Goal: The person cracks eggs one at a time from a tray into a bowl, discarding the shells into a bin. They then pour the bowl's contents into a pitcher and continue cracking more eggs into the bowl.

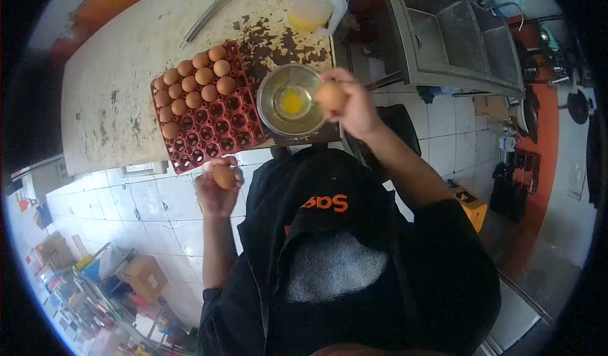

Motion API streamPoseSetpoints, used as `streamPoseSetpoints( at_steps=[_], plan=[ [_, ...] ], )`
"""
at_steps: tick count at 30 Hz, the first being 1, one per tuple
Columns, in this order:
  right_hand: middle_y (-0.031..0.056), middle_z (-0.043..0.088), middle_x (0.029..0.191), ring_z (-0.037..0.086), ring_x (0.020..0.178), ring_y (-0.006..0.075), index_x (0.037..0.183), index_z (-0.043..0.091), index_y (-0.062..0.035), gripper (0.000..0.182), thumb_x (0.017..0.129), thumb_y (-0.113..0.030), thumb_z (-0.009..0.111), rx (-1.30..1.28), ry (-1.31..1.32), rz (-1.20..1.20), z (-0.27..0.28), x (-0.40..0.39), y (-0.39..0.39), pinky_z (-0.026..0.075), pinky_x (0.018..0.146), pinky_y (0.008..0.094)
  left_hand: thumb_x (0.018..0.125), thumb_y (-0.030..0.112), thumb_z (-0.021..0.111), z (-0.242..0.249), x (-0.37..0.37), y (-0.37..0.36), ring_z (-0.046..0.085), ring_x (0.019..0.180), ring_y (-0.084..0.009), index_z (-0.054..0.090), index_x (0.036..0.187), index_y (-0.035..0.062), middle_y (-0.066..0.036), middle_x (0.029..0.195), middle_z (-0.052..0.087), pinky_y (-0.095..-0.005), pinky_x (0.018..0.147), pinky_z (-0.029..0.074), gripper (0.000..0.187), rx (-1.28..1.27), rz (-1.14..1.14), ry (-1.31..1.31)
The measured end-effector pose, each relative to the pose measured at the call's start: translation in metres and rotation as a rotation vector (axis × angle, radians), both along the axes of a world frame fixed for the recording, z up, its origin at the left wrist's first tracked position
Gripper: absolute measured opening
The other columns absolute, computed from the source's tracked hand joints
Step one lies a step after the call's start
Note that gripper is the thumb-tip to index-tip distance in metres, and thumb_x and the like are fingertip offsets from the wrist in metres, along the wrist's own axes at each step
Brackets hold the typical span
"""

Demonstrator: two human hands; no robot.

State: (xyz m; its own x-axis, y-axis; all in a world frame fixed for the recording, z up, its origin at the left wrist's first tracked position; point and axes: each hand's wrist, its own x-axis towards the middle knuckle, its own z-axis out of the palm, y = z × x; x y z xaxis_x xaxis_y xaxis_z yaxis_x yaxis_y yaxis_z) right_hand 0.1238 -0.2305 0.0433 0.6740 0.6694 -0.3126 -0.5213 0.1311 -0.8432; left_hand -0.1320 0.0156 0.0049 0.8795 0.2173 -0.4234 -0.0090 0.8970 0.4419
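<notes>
The right hand (354,106) is closed around a brown egg (331,96), fingertips pinching it at the rim of the steel bowl (273,81), which already has a yolk lying in clear white. The left hand (216,188) curls around a second egg (223,176), held off the table edge, just below the red egg tray (215,128). That tray sits touching the bowl's left side, its upper rows filled with brown eggs, the lower cups bare. A wire whisk (215,8) lies further back on the worn tabletop (120,71), and a plastic jug (315,5) stands behind the bowl. Orange letters on the person's black top read roughly "SDS".
</notes>
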Motion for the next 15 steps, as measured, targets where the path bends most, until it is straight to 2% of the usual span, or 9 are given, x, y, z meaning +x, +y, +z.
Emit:
streamPoseSetpoints(
  at_steps=[3,5,6,8,9,10,12,13,15],
  plan=[
    [0.0077,0.056,0.094,0.055,0.07,0.011,0.119,0.049,-0.0099,0.027,0.095,-0.022,0.043,0.175,0.065,-0.148,-0.052,0.027,-0.064,0.042,0.051,0.0239,0.089,0.048,0.062,0.002,0.017,-0.043,0.051,0.083,-0.0186,0.053,0.106,0.0145,-0.004,0.094,0.052,-0.0279,0.066,0.041,0.039,0.111,-0.032,-0.002],
    [0.0111,0.058,0.105,0.06,0.087,0.0186,0.122,0.049,-0.0084,0.031,0.093,-0.02,0.055,-0.374,-0.198,-0.243,-0.084,0.041,-0.082,0.049,0.065,0.0298,0.087,0.048,0.068,0.0,0.032,-0.06,0.051,0.085,-0.0162,0.049,0.104,0.0162,-0.002,0.092,0.052,-0.0274,0.066,0.039,0.04,0.153,-0.014,-0.021],
    [0.0111,0.058,0.105,0.06,0.087,0.0186,0.122,0.049,-0.0084,0.031,0.093,-0.02,0.055,-0.359,-0.196,-0.244,-0.094,0.045,-0.084,0.049,0.065,0.0298,0.087,0.048,0.068,0.0,0.04,-0.066,0.051,0.085,-0.0162,0.049,0.104,0.0162,-0.002,0.092,0.052,-0.0274,0.066,0.039,0.04,0.168,-0.014,-0.021],
    [0.0163,0.058,0.115,0.061,0.102,0.0289,0.125,0.048,-0.0058,0.043,0.089,-0.015,0.068,-0.618,-0.906,-0.188,-0.114,0.052,-0.085,0.05,0.082,0.0372,0.089,0.048,0.066,0.001,0.054,-0.073,0.052,0.081,-0.0164,0.049,0.104,0.0141,-0.004,0.088,0.054,-0.0293,0.066,0.042,0.041,0.261,0.078,0.018],
    [0.0208,0.057,0.12,0.058,0.111,0.0381,0.126,0.046,-0.0038,0.047,0.086,-0.011,0.071,-0.602,-0.875,-0.157,-0.114,0.053,-0.082,0.046,0.094,0.0436,0.094,0.041,0.063,0.005,0.062,-0.074,0.056,0.081,-0.0174,0.05,0.103,0.0091,-0.007,0.089,0.059,-0.0311,0.068,0.048,0.036,0.361,0.066,0.01],
    [0.0208,0.057,0.12,0.058,0.111,0.0381,0.126,0.046,-0.0038,0.047,0.086,-0.011,0.071,-0.583,-0.871,-0.16,-0.118,0.055,-0.077,0.046,0.094,0.0436,0.094,0.041,0.063,0.01,0.071,-0.077,0.056,0.081,-0.0174,0.05,0.103,0.0091,-0.007,0.089,0.059,-0.0311,0.068,0.048,0.036,0.379,0.07,0.013],
    [0.0211,0.056,0.123,0.056,0.112,0.0405,0.127,0.047,-0.0034,0.046,0.087,-0.012,0.069,-0.493,-1.254,-0.271,-0.131,0.058,-0.067,0.046,0.094,0.0446,0.098,0.029,0.057,0.025,0.09,-0.085,0.06,0.081,-0.019,0.054,0.102,0.0034,-0.011,0.095,0.063,-0.0325,0.072,0.052,0.026,0.764,0.082,0.183],
    [0.0211,0.055,0.124,0.055,0.112,0.0426,0.128,0.046,-0.0026,0.046,0.087,-0.01,0.068,-0.509,-1.325,-0.289,-0.143,0.06,-0.062,0.045,0.096,0.0464,0.1,0.016,0.052,0.03,0.1,-0.087,0.062,0.083,-0.0187,0.058,0.107,0.0003,-0.012,0.104,0.065,-0.0312,0.074,0.054,0.018,0.687,0.108,0.201],
    [0.0213,0.054,0.125,0.055,0.113,0.0422,0.128,0.045,-0.0024,0.047,0.088,-0.01,0.067,-0.495,-1.291,-0.239,-0.161,0.062,-0.055,0.045,0.096,0.0461,0.1,0.013,0.051,0.039,0.117,-0.095,0.062,0.082,-0.018,0.059,0.111,0.0003,-0.012,0.105,0.065,-0.0308,0.073,0.054,0.019,0.657,0.144,0.198]
  ],
)
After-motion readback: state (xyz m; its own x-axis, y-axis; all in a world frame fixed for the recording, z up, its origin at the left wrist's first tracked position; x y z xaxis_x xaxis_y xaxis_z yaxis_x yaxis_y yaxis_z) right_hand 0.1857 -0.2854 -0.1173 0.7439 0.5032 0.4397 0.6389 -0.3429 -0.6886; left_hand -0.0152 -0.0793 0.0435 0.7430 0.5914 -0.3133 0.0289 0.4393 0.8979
